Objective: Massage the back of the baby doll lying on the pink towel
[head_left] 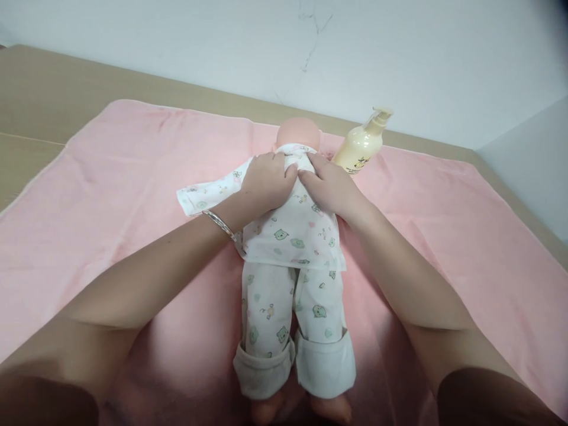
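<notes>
"On the pink mat (146, 154), what came first from the left?"

"The person's left forearm (164, 272), with a silver bangle (219, 225) at the wrist, near a printed sleeve (208, 195) stretched out sideways."

"And the left hand (268, 177)?"

"It lay open over the left shoulder of the shirt (306, 228), thumb parted from the forefinger and resting near the middle of the back. Some fingers were hidden."

"So where was the doll (290, 254)?"

"In the middle of the mat, apparently face down, its bald head (298, 131) at the far end and its feet (331, 407) toward the person. Its patterned trousers (319, 307) ended in wide, turned-up cuffs (326, 367)."

"And the right hand (332, 184)?"

"It mirrored the left: open, on the other shoulder, its thumb tip close to the left thumb's tip."

"Anything further right?"

"A pale yellow pump bottle (360, 148), just beyond the right hand, near the doll's head."
</notes>
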{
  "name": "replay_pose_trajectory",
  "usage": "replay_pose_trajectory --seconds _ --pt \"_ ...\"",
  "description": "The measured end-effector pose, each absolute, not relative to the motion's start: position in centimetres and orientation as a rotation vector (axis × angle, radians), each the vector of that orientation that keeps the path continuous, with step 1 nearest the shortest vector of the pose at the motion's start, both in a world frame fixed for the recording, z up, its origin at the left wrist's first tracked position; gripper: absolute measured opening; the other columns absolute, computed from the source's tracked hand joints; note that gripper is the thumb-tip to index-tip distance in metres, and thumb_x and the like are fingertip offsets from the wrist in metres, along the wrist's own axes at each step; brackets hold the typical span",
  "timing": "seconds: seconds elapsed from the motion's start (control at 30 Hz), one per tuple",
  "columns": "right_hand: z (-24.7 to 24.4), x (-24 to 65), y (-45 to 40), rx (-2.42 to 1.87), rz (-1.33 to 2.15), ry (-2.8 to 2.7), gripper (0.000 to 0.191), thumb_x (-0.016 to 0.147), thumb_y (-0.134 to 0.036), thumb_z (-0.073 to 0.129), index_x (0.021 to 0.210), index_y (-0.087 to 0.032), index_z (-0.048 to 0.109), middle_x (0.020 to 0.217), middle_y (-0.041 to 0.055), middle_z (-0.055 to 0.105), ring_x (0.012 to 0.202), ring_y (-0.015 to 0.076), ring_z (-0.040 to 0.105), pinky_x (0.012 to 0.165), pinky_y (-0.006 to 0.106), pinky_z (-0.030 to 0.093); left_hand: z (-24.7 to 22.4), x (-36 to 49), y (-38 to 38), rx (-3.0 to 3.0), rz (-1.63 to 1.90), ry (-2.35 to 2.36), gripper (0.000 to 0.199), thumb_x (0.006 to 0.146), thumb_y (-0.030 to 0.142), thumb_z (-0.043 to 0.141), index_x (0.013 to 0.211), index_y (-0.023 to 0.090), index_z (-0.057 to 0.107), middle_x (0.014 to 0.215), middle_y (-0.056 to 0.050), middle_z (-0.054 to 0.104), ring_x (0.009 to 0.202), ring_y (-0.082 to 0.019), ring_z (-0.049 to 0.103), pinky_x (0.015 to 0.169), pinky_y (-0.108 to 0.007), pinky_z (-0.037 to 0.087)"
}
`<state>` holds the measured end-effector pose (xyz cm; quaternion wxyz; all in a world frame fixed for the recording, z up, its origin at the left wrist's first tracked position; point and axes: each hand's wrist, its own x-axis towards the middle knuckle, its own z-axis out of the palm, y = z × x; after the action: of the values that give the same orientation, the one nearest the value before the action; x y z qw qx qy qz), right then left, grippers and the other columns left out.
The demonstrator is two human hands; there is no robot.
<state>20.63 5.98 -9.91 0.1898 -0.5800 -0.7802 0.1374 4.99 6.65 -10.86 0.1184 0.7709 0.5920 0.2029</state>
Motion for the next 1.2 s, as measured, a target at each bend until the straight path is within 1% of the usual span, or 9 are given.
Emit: replay_pose_trajectory --seconds 0.13,0.27,0.37,0.53,0.63,0.77,0.9,1.07,1.2 --pt "-10.3 21.2 6.7 -1.708 0.366 -2.131 0.042 0.100 -0.048 0.035 0.116 -0.018 0.059 0.118 0.0176 0.066 0.107 0.0391 0.062 0.093 0.058 0.051 -10.4 5.5 5.5 2.342 0.496 1.736 0.047 0.101 0.028 0.026 0.122 0.004 0.061 0.125 -0.023 0.066 0.121 -0.033 0.060 0.111 -0.047 0.045" --pt "-10.8 21.0 6.6 -1.694 0.257 -2.182 0.039 0.102 -0.044 0.032 0.111 -0.016 0.058 0.113 0.0180 0.067 0.105 0.0376 0.063 0.096 0.057 0.051 -10.6 6.0 4.3 2.440 0.508 1.750 0.049 0.099 0.024 0.026 0.130 0.001 0.057 0.132 -0.026 0.061 0.127 -0.035 0.056 0.113 -0.049 0.044" --pt "-10.6 20.1 5.1 -1.663 0.100 -2.273 0.036 0.101 -0.030 0.026 0.110 -0.013 0.057 0.117 0.0209 0.065 0.113 0.0386 0.060 0.102 0.057 0.048 -10.9 5.6 5.1 2.495 0.566 1.654 0.043 0.097 0.021 0.028 0.117 0.005 0.062 0.124 -0.024 0.065 0.120 -0.033 0.059 0.108 -0.049 0.045" --pt "-9.5 18.7 2.7 -1.717 -0.025 -2.374 0.032 0.096 -0.019 0.028 0.109 -0.013 0.057 0.116 0.0207 0.063 0.116 0.0377 0.058 0.103 0.053 0.049 -11.0 4.1 7.7 2.142 0.586 1.618 0.038 0.098 0.033 0.031 0.098 0.013 0.063 0.102 -0.014 0.070 0.090 -0.023 0.063 0.085 -0.040 0.050" --pt "-9.4 19.1 3.5 -1.703 0.086 -2.340 0.032 0.100 -0.026 0.026 0.104 -0.017 0.057 0.113 0.0179 0.065 0.111 0.0363 0.060 0.100 0.054 0.050 -11.0 4.3 7.5 2.180 0.622 1.658 0.035 0.098 0.031 0.033 0.095 0.014 0.062 0.100 -0.013 0.069 0.094 -0.023 0.063 0.091 -0.041 0.050" --pt "-10.2 20.4 5.9 -1.698 0.242 -2.221 0.041 0.103 -0.046 0.029 0.111 -0.017 0.057 0.120 0.0200 0.065 0.111 0.0388 0.061 0.100 0.058 0.050 -10.6 5.2 5.8 2.359 0.582 1.668 0.026 0.095 0.021 0.038 0.084 0.014 0.061 0.100 -0.016 0.067 0.109 -0.029 0.063 0.103 -0.047 0.048" --pt "-10.9 20.4 6.0 -1.662 0.165 -2.225 0.046 0.103 -0.045 0.028 0.117 -0.013 0.058 0.121 0.0223 0.065 0.116 0.0405 0.060 0.104 0.061 0.048 -10.5 4.9 5.9 2.317 0.515 1.664 0.022 0.089 0.016 0.045 0.070 0.017 0.055 0.085 -0.012 0.064 0.096 -0.027 0.065 0.097 -0.046 0.051" --pt "-10.7 19.1 3.2 -1.620 0.036 -2.287 0.051 0.103 -0.034 0.030 0.139 -0.006 0.053 0.143 0.0239 0.056 0.139 0.0410 0.049 0.114 0.061 0.043 -11.3 4.1 7.8 2.218 0.592 1.680 0.027 0.094 0.029 0.040 0.081 0.017 0.061 0.085 -0.011 0.066 0.087 -0.024 0.064 0.087 -0.043 0.053" --pt "-10.3 19.1 3.0 -1.657 0.124 -2.275 0.046 0.100 -0.030 0.034 0.135 -0.010 0.056 0.145 0.0223 0.055 0.143 0.0392 0.046 0.115 0.059 0.043 -10.9 4.5 7.2 2.227 0.522 1.717 0.041 0.099 0.031 0.029 0.100 0.012 0.064 0.105 -0.018 0.070 0.100 -0.028 0.066 0.093 -0.044 0.052"
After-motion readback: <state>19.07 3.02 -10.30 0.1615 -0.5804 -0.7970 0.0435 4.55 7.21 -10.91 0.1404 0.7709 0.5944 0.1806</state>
